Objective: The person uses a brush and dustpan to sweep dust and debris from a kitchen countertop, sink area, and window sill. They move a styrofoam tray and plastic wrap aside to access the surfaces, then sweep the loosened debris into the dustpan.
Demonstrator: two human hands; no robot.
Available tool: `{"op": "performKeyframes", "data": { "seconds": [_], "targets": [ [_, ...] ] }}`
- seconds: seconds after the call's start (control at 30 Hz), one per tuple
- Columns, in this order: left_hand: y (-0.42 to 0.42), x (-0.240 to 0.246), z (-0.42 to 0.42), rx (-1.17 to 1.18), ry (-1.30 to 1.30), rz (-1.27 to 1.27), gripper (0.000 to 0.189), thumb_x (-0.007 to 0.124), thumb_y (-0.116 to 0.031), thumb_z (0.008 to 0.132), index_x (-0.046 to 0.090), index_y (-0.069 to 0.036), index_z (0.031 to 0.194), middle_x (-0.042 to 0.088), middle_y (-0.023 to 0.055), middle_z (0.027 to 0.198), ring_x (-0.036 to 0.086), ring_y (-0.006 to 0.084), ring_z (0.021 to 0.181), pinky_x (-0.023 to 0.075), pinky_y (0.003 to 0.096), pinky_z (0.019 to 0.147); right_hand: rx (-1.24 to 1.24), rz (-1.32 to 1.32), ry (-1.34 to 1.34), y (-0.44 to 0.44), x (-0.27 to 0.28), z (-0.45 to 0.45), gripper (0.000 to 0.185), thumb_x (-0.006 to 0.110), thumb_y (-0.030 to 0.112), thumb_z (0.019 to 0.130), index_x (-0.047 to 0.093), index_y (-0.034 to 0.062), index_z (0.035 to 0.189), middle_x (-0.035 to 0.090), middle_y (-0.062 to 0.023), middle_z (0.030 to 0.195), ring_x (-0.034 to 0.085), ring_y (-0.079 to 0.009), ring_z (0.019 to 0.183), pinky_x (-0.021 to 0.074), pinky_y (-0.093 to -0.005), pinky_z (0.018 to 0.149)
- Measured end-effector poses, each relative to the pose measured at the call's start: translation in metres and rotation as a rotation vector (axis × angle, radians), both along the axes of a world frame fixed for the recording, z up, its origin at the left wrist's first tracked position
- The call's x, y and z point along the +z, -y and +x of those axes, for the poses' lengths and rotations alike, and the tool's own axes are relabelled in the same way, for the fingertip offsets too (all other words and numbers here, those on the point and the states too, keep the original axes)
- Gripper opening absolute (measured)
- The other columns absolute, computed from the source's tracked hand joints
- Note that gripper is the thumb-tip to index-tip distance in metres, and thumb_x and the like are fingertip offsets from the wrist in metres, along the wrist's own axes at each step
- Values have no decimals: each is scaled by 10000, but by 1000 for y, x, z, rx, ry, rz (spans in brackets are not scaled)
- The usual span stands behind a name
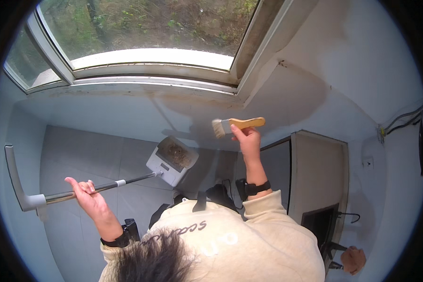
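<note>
My right hand [249, 139] grips a flat bristle brush with a yellow wooden handle [248, 122] and a metal ferrule. Its pale bristles [218, 128] point left, in front of the wall below the window. My left hand [88, 197] is closed around the metal pole [105, 187] of a long-handled dustpan, thumb pointing left. The white and grey pan [171, 160] is at the pole's far end, by the foot of the wall. Brown debris [179, 155] lies inside it. A bent grey and white handle [24, 197] tops the pole at the far left.
A sliding window [144, 70] with a dirty track and sill spans the wall ahead. Grey tiles [81, 148] cover the floor. To the right stand a pale cabinet-like panel [320, 165], a wall socket [368, 163], loose cables [403, 118] and a brown cloth-like item [353, 260].
</note>
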State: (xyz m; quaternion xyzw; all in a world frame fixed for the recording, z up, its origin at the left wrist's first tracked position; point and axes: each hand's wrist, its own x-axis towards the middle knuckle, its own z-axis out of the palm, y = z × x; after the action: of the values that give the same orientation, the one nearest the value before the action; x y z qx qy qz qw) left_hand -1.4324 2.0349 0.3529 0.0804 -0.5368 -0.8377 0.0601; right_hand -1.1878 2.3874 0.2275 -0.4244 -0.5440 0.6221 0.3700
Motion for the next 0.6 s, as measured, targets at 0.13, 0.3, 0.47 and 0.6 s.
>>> {"op": "performKeyframes", "data": {
  "seconds": [0.13, 0.3, 0.47, 0.6],
  "targets": [
    [11, -9, -8, -26, 20, 39, 539, 598, -401, 991, 305, -174, 599, 283, -41, 537, 256, 95, 533, 292, 242, 592, -181, 288, 162, 1, 27, -1, 222, 745, 132, 860, 722, 20, 1051, 707, -22, 862, 630, -81, 716, 524, -263, 635],
    [10, -20, -10, -7, -25, 8, 536, 598, -379, 997, 295, -180, 602, 283, -46, 540, 250, 87, 532, 278, 241, 578, -297, 874, 384, -37, 63, -9, 240, 754, 137, 832, 717, 94, 1065, 711, -78, 877, 680, -191, 711, 537, -313, 676],
    [10, -25, -17, 41, -24, -2, 536, 604, -355, 998, 283, -184, 605, 285, -45, 539, 253, 83, 527, 280, 238, 576, -249, 1086, 714, -77, 56, -33, 133, 712, 157, 842, 625, 56, 833, 642, -111, 781, 643, -341, 715, 523, -425, 636],
    [15, -28, -26, 71, -34, -20, 540, 607, -353, 996, 282, -185, 599, 284, -43, 526, 259, 85, 522, 290, 241, 580, -263, 913, 673, -75, 41, -47, 149, 728, 176, 824, 659, 52, 869, 667, -114, 805, 661, -311, 721, 521, -406, 649]
  ]
}}
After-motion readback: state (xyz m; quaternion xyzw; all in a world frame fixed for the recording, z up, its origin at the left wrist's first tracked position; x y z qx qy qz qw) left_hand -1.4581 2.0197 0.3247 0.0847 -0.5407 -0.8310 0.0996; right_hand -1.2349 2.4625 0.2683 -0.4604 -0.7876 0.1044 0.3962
